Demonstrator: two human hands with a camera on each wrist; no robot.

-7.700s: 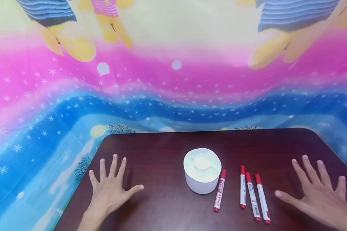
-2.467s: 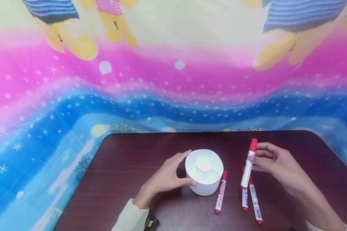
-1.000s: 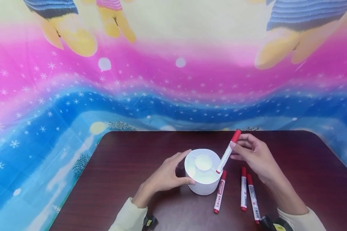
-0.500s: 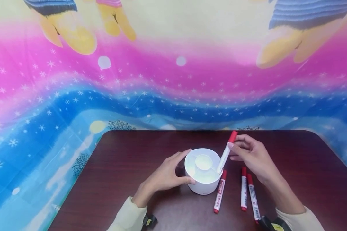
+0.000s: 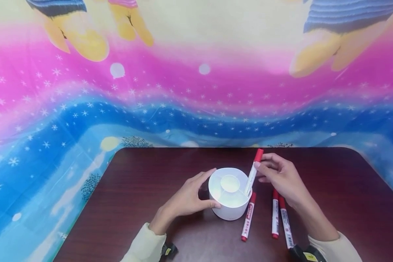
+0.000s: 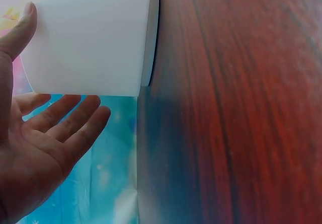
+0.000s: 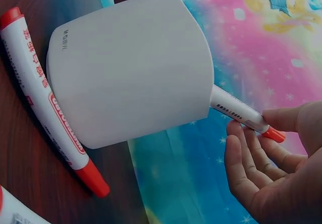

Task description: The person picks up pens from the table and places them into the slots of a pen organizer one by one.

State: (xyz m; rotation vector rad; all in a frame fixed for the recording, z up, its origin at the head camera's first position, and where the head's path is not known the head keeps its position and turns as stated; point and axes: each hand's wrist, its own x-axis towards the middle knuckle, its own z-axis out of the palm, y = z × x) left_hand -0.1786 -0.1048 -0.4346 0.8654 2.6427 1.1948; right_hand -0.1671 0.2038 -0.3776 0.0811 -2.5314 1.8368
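- Right hand [image 5: 281, 178]: my fingertips pinch a red-capped marker [image 5: 253, 174], lower end inside the white holder [image 5: 229, 193], to guide it.
- Left hand [image 5: 186, 198]: curled around the holder near the table's [image 5: 150, 171] middle, steadying it.
- Three markers [image 5: 275, 218] lie beside it.

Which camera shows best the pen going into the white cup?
The head view: the pen held by the right hand dips into the white cup. The right wrist view shows only its upper end behind the cup. The left wrist view misses it.
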